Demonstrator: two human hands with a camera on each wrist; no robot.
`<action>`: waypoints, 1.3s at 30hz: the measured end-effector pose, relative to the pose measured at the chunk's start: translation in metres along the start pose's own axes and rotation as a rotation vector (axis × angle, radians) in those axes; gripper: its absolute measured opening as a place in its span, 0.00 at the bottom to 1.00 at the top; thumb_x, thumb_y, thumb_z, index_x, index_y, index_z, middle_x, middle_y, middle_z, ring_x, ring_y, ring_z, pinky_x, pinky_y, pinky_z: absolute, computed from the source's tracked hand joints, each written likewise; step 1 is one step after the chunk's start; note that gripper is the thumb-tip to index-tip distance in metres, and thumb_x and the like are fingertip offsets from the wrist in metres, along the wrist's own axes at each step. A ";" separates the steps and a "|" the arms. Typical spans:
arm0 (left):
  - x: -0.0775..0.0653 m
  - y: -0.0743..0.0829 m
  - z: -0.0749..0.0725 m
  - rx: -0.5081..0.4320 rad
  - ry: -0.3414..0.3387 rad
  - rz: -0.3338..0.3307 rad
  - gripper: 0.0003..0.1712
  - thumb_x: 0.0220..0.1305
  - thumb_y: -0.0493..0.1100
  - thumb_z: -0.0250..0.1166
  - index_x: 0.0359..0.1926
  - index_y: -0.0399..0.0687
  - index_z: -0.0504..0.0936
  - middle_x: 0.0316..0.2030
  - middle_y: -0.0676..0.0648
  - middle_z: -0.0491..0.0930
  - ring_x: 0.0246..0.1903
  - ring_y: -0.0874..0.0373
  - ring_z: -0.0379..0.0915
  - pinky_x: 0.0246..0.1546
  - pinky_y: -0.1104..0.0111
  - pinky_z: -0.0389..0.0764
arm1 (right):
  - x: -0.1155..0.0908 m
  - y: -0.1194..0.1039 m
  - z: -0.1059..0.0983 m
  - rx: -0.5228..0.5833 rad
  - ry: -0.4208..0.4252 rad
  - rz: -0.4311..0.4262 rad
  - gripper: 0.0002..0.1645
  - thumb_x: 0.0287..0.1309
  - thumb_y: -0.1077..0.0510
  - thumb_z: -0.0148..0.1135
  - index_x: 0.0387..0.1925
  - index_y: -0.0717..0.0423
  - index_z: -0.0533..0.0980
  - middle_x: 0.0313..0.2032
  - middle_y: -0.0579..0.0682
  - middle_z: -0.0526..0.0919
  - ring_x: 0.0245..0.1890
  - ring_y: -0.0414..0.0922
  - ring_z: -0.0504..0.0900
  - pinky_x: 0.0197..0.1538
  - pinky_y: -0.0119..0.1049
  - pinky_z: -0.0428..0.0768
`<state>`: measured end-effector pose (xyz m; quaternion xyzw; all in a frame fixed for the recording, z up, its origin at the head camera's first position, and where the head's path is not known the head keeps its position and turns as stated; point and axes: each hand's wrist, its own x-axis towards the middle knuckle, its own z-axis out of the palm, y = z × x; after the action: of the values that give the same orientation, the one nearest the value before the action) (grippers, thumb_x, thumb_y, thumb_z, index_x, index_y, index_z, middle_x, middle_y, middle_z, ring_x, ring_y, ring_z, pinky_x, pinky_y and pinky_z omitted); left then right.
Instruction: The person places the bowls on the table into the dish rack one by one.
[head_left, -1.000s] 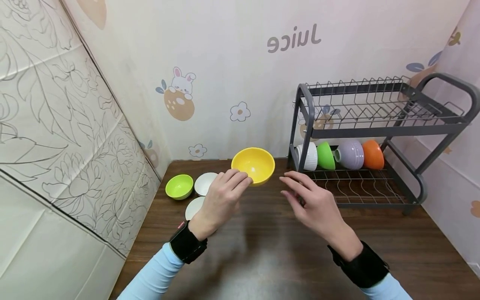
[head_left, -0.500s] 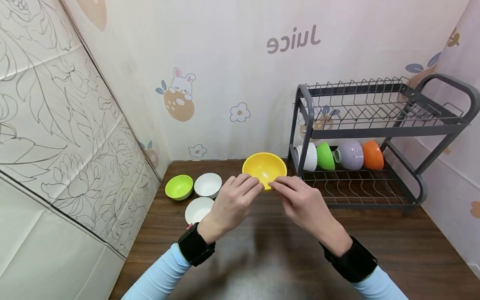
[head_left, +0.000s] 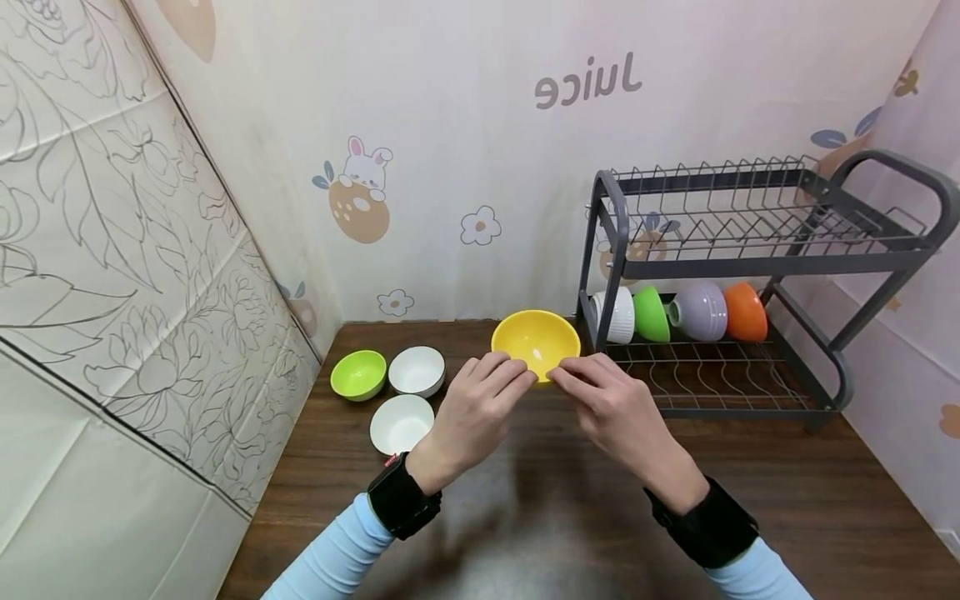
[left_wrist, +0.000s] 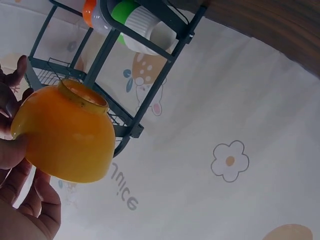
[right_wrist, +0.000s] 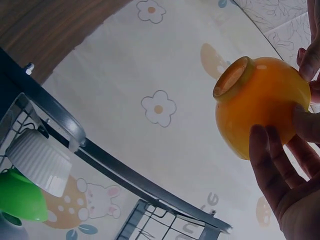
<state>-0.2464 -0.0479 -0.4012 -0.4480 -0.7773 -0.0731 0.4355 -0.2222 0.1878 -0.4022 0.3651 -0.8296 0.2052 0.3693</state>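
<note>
A yellow bowl is held up above the table, its inside facing me in the head view. My left hand pinches its near rim from the left. Close beside it, my right hand pinches the same rim from the right. Both wrist views show the bowl's outer side and foot ring, the left wrist view with the bowl at the left and the right wrist view with the bowl at the right.
On the table's left stand a lime green bowl and two white bowls. A two-tier dish rack occupies the right. Its lower tier holds a white bowl, a green bowl, a purple bowl and an orange bowl.
The yellow bowl has moved to the right and slightly lower with my left hand. My right hand, apart from it a second ago, has taken hold of the rim.
</note>
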 end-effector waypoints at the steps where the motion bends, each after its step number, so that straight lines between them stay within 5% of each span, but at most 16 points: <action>1: 0.000 0.001 0.001 0.001 0.007 -0.001 0.12 0.61 0.34 0.75 0.47 0.44 0.88 0.46 0.48 0.83 0.48 0.52 0.75 0.39 0.67 0.75 | -0.001 0.001 0.000 0.001 0.005 0.006 0.27 0.45 0.76 0.77 0.50 0.61 0.88 0.46 0.55 0.86 0.45 0.52 0.83 0.42 0.47 0.87; 9: 0.001 0.004 0.006 -0.026 0.033 -0.034 0.14 0.63 0.34 0.72 0.50 0.46 0.88 0.50 0.46 0.82 0.53 0.49 0.76 0.39 0.64 0.78 | -0.011 0.004 0.000 0.000 0.033 0.069 0.26 0.49 0.78 0.72 0.52 0.63 0.87 0.47 0.56 0.86 0.45 0.53 0.84 0.48 0.49 0.85; 12: 0.001 0.005 0.006 -0.053 0.024 -0.070 0.18 0.64 0.37 0.72 0.55 0.47 0.86 0.56 0.44 0.80 0.59 0.47 0.74 0.45 0.62 0.80 | -0.015 0.007 -0.004 0.001 0.060 0.099 0.27 0.49 0.79 0.71 0.52 0.63 0.87 0.46 0.57 0.86 0.44 0.53 0.84 0.53 0.39 0.83; 15: 0.002 0.005 0.007 -0.082 0.010 -0.114 0.23 0.66 0.41 0.72 0.61 0.47 0.83 0.60 0.43 0.77 0.63 0.47 0.71 0.48 0.61 0.80 | -0.018 0.010 -0.008 0.011 0.092 0.134 0.13 0.70 0.63 0.67 0.52 0.63 0.87 0.45 0.57 0.87 0.43 0.53 0.85 0.60 0.26 0.76; 19: 0.003 0.005 0.008 -0.114 0.009 -0.149 0.25 0.69 0.42 0.70 0.65 0.48 0.81 0.63 0.43 0.75 0.66 0.47 0.69 0.48 0.59 0.80 | -0.021 0.015 -0.012 0.024 0.173 0.137 0.30 0.82 0.43 0.50 0.50 0.64 0.87 0.44 0.57 0.87 0.41 0.53 0.87 0.61 0.19 0.70; 25: 0.002 0.009 0.013 -0.148 0.019 -0.164 0.23 0.69 0.42 0.70 0.64 0.48 0.81 0.64 0.42 0.75 0.67 0.47 0.70 0.48 0.57 0.80 | -0.028 0.021 -0.014 0.023 0.292 0.126 0.25 0.79 0.47 0.58 0.47 0.65 0.88 0.42 0.57 0.88 0.37 0.53 0.88 0.58 0.18 0.72; 34: 0.009 0.013 0.015 -0.172 0.010 -0.162 0.19 0.71 0.42 0.66 0.61 0.48 0.82 0.65 0.43 0.74 0.67 0.47 0.68 0.46 0.58 0.80 | -0.040 0.028 -0.024 0.035 0.364 0.200 0.25 0.75 0.47 0.62 0.47 0.68 0.88 0.42 0.60 0.89 0.37 0.50 0.87 0.53 0.17 0.74; 39: 0.011 0.014 0.015 -0.184 0.008 -0.154 0.19 0.71 0.42 0.67 0.61 0.48 0.82 0.65 0.42 0.74 0.67 0.47 0.69 0.47 0.58 0.80 | -0.047 0.029 -0.031 0.044 0.401 0.275 0.13 0.61 0.69 0.73 0.48 0.69 0.87 0.42 0.61 0.88 0.44 0.33 0.83 0.51 0.17 0.75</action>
<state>-0.2476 -0.0249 -0.4057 -0.4248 -0.7976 -0.1793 0.3888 -0.2084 0.2474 -0.4205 0.2085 -0.7770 0.3398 0.4871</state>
